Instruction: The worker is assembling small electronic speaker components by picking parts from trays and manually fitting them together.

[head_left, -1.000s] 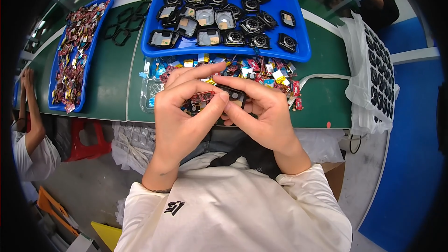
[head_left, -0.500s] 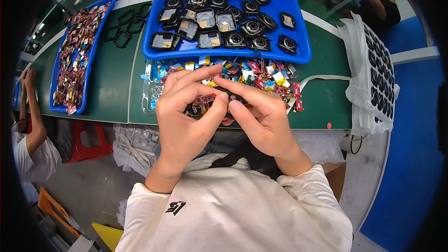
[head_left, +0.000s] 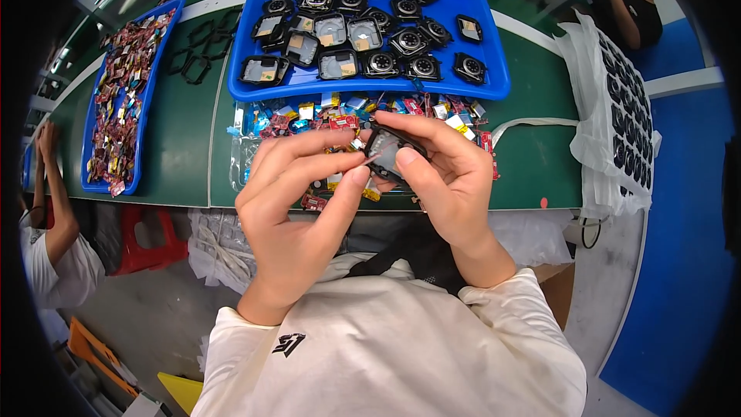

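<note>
My right hand (head_left: 450, 181) grips a black watch case (head_left: 390, 151), its thumb lying on the grey inner face. The case is tilted, with its open side up. From the left, my left hand (head_left: 297, 205) pinches a thin reddish strip (head_left: 373, 159) between thumb and forefinger at the rim of the case. Whether the strip is joined to the case I cannot tell. Beneath both hands lies a pile of small red boards and battery pieces (head_left: 340, 122), partly hidden, in a clear plastic tray (head_left: 238, 166).
Beyond my hands a blue tray (head_left: 500, 69) holds several watch cases. Another blue tray (head_left: 137, 162) of small boards stands at left, with black frames (head_left: 197, 68) beside it. At right stands a stack of white-wrapped trays (head_left: 594, 108). A co-worker's hands (head_left: 48, 143) show far left.
The watch case has turned so its grey inner face shows. My left hand has shifted down and left and now pinches a reddish strip. The whole view has shifted slightly.
</note>
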A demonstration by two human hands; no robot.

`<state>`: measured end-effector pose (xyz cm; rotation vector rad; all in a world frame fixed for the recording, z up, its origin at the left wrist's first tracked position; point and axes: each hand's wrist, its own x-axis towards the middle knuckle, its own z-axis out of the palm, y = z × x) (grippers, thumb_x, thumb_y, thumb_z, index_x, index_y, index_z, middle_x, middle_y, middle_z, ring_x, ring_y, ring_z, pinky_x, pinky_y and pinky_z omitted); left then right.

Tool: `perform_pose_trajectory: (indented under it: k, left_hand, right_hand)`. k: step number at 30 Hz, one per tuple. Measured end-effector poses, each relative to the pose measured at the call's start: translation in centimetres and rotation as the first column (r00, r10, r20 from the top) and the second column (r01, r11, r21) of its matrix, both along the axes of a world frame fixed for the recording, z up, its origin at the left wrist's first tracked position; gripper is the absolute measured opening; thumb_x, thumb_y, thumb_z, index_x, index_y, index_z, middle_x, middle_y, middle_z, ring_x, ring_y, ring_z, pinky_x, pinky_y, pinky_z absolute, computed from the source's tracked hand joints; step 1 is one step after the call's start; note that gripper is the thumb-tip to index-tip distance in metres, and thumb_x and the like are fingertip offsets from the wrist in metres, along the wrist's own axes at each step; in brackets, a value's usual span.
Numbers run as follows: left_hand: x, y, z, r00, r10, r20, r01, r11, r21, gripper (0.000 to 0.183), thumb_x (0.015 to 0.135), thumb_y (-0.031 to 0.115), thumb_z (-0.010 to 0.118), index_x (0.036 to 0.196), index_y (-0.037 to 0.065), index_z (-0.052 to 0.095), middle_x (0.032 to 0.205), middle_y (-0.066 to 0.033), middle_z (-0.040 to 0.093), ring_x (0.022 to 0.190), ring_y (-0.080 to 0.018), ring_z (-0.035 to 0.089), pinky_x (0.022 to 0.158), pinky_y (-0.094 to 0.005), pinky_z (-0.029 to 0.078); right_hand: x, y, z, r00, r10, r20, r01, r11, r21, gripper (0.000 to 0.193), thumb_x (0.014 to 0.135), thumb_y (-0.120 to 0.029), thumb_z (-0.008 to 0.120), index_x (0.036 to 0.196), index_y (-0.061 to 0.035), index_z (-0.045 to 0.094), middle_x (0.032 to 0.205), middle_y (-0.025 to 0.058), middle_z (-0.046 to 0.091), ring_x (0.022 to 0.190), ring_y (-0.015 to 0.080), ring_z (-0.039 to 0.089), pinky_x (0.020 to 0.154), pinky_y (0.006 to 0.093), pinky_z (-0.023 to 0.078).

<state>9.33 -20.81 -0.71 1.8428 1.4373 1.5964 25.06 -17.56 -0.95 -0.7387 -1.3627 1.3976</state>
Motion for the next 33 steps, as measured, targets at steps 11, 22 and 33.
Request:
perform_pose_trajectory:
  k: [11,22,33]
  left_hand:
    - [0.0,-0.7,0.8,0.993,-0.073,-0.091,0.072,0.997,-0.017,0.017,0.067,-0.001,0.074,0.082,0.003,0.07,0.074,-0.0051,0.064,0.065,-0.0145,0.055,0.055,-0.0235,0.041]
    - [0.4,-0.7,-0.1,0.728,-0.1,0.679,0.409,0.857,-0.313,0.01,0.08,-0.001,0.068,0.089,-0.007,0.066,0.08,-0.0082,0.067,0.069,-0.0071,0.059,0.061,-0.0176,0.045]
    - [0.6,-0.8,0.0,0.786,-0.061,0.615,0.335,0.879,-0.34,0.013,0.077,0.002,0.072,0.085,-0.004,0.063,0.074,-0.0046,0.066,0.065,-0.0038,0.058,0.056,-0.0156,0.041]
  right_hand:
    - [0.6,0.6,-0.3,0.87,-0.384,0.311,0.163,0.817,0.552,0.025,0.074,0.003,0.062,0.098,-0.003,0.068,0.084,0.0068,0.069,0.062,0.0104,0.062,0.054,0.0212,0.049]
    - [0.4,0.2,-0.6,0.934,-0.291,0.206,0.165,0.865,0.474,0.026,0.071,0.003,0.063,0.096,-0.0019,0.069,0.086,0.0101,0.07,0.066,0.0127,0.066,0.059,0.023,0.052]
    - [0.4,-0.2,-0.2,0.963,-0.195,0.188,0.126,0.936,0.329,0.025,0.073,-0.002,0.071,0.098,-0.0003,0.068,0.089,0.0097,0.07,0.071,0.0114,0.067,0.063,0.0219,0.053]
